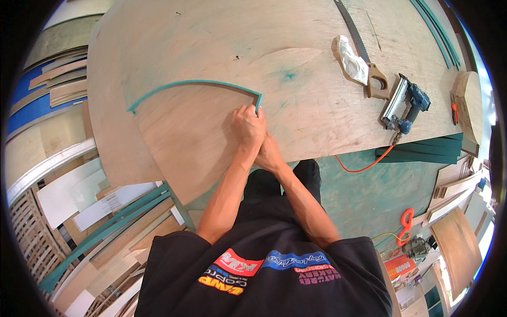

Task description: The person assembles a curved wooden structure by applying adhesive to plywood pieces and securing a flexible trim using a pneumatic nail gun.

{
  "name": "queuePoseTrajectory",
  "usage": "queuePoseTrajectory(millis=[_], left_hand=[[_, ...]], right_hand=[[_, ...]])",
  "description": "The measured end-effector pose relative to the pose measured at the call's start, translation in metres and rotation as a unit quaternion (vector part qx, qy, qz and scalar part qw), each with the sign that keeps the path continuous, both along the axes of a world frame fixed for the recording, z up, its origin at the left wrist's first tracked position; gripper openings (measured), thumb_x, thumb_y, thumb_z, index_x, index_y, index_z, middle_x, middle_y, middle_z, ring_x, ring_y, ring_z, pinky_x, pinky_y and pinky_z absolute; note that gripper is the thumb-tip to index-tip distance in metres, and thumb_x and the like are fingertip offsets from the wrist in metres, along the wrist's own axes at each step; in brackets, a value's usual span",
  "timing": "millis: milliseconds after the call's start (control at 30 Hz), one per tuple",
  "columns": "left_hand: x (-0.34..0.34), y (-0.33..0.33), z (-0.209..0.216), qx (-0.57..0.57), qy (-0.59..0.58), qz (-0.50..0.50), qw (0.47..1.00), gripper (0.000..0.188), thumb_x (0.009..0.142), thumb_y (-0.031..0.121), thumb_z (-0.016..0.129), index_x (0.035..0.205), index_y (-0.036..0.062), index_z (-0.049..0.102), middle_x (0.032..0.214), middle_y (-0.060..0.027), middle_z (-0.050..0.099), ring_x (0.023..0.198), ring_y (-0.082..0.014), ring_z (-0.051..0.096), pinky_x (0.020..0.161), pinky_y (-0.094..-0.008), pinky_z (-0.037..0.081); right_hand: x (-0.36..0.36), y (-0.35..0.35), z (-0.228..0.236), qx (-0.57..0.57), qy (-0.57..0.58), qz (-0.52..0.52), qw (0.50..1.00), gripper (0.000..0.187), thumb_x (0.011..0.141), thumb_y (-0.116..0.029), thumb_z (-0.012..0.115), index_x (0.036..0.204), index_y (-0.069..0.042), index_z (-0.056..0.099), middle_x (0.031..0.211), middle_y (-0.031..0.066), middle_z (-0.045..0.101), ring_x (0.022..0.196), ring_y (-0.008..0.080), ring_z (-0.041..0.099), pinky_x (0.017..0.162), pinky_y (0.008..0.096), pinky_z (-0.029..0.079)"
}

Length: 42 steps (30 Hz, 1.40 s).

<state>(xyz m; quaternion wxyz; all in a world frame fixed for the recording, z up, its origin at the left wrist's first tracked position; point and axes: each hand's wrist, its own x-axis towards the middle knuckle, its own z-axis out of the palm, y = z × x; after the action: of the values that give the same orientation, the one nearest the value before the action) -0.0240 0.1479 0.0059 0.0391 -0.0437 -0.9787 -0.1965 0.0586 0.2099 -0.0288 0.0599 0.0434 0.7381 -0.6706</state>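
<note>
A thin teal strip runs in a long arc along the curved far edge of a fan-shaped plywood panel. At its right end the strip bends sharply toward me and runs down to my hands. My left hand is closed, its fingers curled at that short bent end by the panel's right side. Pressed close against it, slightly lower and to the right, is my right hand. My left hand and wrist hide most of the right fingers, so their grip does not show.
A handsaw lies beside crumpled white material on the plywood worktop. Right of these sit a nail gun with an orange hose and a red-handled tool. Teal strips lie far right; boards are stacked left.
</note>
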Motion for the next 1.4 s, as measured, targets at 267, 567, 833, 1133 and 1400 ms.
queuePoseTrajectory(millis=[267, 567, 833, 1133, 1400], left_hand=[[0.005, 0.006, -0.009, 0.023, 0.062, 0.027, 0.997, 0.019, 0.083, 0.014, 0.076, 0.072, 0.0028, 0.065, 0.068, -0.0143, 0.06, 0.063, -0.0367, 0.058, 0.057, -0.0456, 0.045], [0.007, 0.021, -0.001, 0.024, 0.043, 0.08, 0.996, 0.013, 0.083, 0.013, 0.078, 0.08, 0.003, 0.07, 0.069, -0.0132, 0.06, 0.061, -0.0349, 0.058, 0.055, -0.0435, 0.044], [0.008, 0.024, -0.003, 0.014, 0.05, 0.087, 0.995, 0.011, 0.084, 0.012, 0.078, 0.081, 0.0036, 0.071, 0.071, -0.0131, 0.062, 0.063, -0.0344, 0.059, 0.057, -0.043, 0.046], [0.009, 0.021, -0.009, 0.011, 0.071, 0.073, 0.995, 0.01, 0.085, 0.012, 0.076, 0.081, 0.0046, 0.071, 0.07, -0.0124, 0.062, 0.063, -0.0344, 0.06, 0.058, -0.0438, 0.047], [0.01, 0.018, -0.013, 0.003, 0.059, 0.067, 0.996, 0.012, 0.087, 0.013, 0.075, 0.08, 0.004, 0.069, 0.071, -0.0127, 0.063, 0.064, -0.0349, 0.061, 0.057, -0.0435, 0.048]], right_hand=[[-0.06, 0.081, 0.002, 0.053, -0.039, -0.076, 0.995, 0.039, 0.09, -0.014, 0.067, 0.126, 0.0, 0.065, 0.086, 0.0186, 0.065, 0.076, 0.034, 0.065, 0.069, 0.0416, 0.051], [-0.118, 0.091, -0.006, 0.038, 0.001, 0.018, 0.999, 0.021, 0.088, -0.008, 0.062, 0.102, -0.001, 0.074, 0.082, 0.0218, 0.069, 0.076, 0.0396, 0.068, 0.068, 0.0436, 0.053], [-0.129, 0.101, -0.006, 0.044, -0.011, 0.078, 0.996, 0.018, 0.088, -0.008, 0.063, 0.1, -0.002, 0.075, 0.08, 0.0236, 0.066, 0.073, 0.0401, 0.068, 0.067, 0.0421, 0.054], [-0.132, 0.1, -0.013, 0.074, 0.047, 0.085, 0.993, 0.018, 0.086, -0.006, 0.064, 0.099, -0.002, 0.075, 0.077, 0.0243, 0.065, 0.071, 0.0401, 0.068, 0.066, 0.0427, 0.054], [-0.133, 0.1, -0.014, 0.082, 0.063, 0.09, 0.991, 0.017, 0.086, -0.006, 0.064, 0.099, -0.002, 0.075, 0.079, 0.0244, 0.066, 0.075, 0.0407, 0.068, 0.068, 0.0435, 0.055]])
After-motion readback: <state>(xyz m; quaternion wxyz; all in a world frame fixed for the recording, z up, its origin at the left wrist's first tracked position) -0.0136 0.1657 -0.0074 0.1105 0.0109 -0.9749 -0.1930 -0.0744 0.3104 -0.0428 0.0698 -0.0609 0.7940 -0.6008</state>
